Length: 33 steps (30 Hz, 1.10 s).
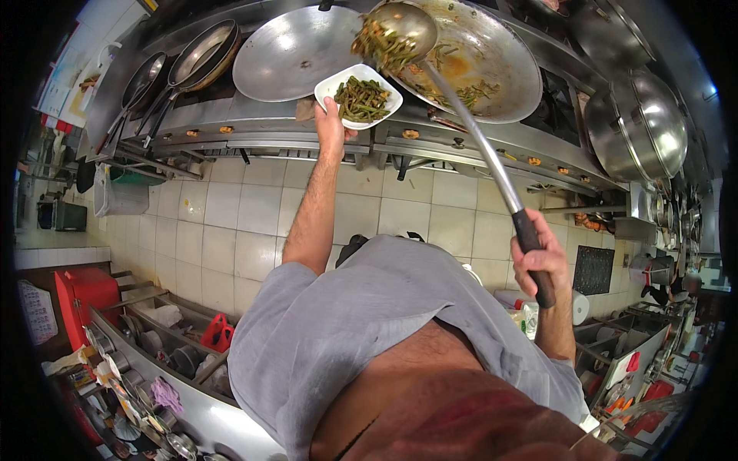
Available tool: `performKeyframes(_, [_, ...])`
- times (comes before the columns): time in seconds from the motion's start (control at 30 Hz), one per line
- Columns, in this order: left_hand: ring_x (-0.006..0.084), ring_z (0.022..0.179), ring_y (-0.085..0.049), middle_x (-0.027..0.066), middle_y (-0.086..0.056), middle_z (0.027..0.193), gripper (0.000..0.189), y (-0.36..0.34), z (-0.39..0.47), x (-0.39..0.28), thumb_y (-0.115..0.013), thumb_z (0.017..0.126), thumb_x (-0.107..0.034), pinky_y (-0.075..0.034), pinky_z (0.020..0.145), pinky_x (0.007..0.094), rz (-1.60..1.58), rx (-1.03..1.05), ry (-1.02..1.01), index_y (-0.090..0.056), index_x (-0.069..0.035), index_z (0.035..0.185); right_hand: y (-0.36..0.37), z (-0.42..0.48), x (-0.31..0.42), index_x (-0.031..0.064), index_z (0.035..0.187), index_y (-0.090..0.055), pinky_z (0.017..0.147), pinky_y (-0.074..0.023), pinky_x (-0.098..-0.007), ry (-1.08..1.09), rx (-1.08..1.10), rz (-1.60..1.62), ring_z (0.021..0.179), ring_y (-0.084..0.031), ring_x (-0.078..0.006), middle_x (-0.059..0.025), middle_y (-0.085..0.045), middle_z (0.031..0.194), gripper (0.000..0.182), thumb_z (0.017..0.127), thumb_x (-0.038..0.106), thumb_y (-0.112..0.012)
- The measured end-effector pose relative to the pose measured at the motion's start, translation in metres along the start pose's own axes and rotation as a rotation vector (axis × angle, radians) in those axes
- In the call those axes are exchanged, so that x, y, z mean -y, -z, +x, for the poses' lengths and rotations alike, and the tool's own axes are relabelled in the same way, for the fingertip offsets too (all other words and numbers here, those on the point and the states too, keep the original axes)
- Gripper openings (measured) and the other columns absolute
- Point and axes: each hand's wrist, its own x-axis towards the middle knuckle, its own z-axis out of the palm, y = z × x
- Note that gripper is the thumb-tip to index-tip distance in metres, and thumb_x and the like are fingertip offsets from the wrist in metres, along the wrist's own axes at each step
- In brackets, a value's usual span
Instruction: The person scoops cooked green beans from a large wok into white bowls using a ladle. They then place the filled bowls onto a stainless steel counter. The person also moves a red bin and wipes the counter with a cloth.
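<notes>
My left hand [331, 128] grips the near left edge of a square white bowl [324, 87], which holds cooked green beans [362, 100]. In my right hand [542, 259] is the black handle of a long metal ladle [473, 129]. The ladle's round head [408, 27] is tilted above the bowl's far side, with more green beans and small bits at its left edge. Under and to the right of the ladle head is a large wok [513, 69] with oily sauce and scattered beans on its inner surface.
Left of the bowl sits a second large wok [294, 55], with frying pans [202, 57] further left. Stacked metal bowls [640, 127] stand at the right end of the range. Control knobs [410, 134] line the range front [271, 129]. Behind me are shelves with pots.
</notes>
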Motion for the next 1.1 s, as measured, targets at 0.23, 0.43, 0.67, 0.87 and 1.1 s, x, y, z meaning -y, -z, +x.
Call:
performKeyframes(0.23, [0.0117, 0.039, -0.050, 0.0067, -0.057, 0.071, 0.041, 0.002, -0.002, -0.012, -0.030, 0.098, -0.044, -0.032, 0.030, 0.0214, -0.059, -0.018, -0.028, -0.040, -0.006, 0.110, 0.007, -0.004, -0.016, 0.0081, 0.141, -0.029, 0.044, -0.0413, -0.0224, -0.129, -0.041, -0.564, 0.050, -0.050, -0.0095, -0.0083, -0.055, 0.076, 0.080, 0.070, -0.007, -0.062])
performKeyframes(0.43, [0.0115, 0.044, -0.053, 0.0064, -0.058, 0.075, 0.040, -0.006, 0.000, -0.005, -0.031, 0.098, -0.044, -0.036, 0.032, 0.0206, -0.149, -0.035, -0.018, -0.041, -0.008, 0.112, 0.009, 0.005, -0.023, 0.0081, 0.141, -0.031, 0.059, -0.0415, -0.0220, 0.041, -0.060, -1.058, 0.065, -0.048, -0.0089, -0.0065, -0.056, 0.086, 0.078, 0.070, -0.006, -0.060])
performKeyframes(0.67, [0.0111, 0.053, -0.058, 0.0071, -0.061, 0.084, 0.041, -0.008, 0.005, -0.010, -0.032, 0.098, -0.042, -0.041, 0.033, 0.0193, -0.169, 0.035, -0.040, -0.043, -0.007, 0.116, 0.010, 0.016, -0.022, 0.0084, 0.140, -0.034, 0.069, -0.0439, -0.0255, 0.188, -0.081, -1.222, 0.071, -0.052, -0.0182, -0.0147, -0.059, 0.093, 0.076, 0.070, -0.004, -0.060])
performKeyframes(0.87, [0.0115, 0.046, -0.056, 0.0079, -0.060, 0.079, 0.040, -0.017, 0.010, -0.018, -0.032, 0.098, -0.042, -0.038, 0.030, 0.0201, -0.163, 0.033, -0.055, -0.044, -0.006, 0.113, 0.013, 0.023, -0.031, 0.0086, 0.140, -0.035, 0.061, -0.0415, -0.0245, 0.320, -0.091, -1.232, 0.064, -0.048, -0.0138, -0.0078, -0.054, 0.080, 0.077, 0.069, -0.005, -0.061])
performKeyframes(1.1, [0.0131, 0.040, -0.052, 0.0077, -0.058, 0.074, 0.041, -0.022, 0.025, -0.018, -0.032, 0.098, -0.043, -0.035, 0.029, 0.0216, -0.182, 0.072, -0.073, -0.040, -0.006, 0.114, 0.014, 0.022, -0.026, 0.0106, 0.141, -0.035, 0.063, -0.0434, -0.0229, 0.120, -0.088, -1.030, 0.067, -0.051, -0.0102, -0.0048, -0.059, 0.087, 0.077, 0.071, -0.006, -0.063])
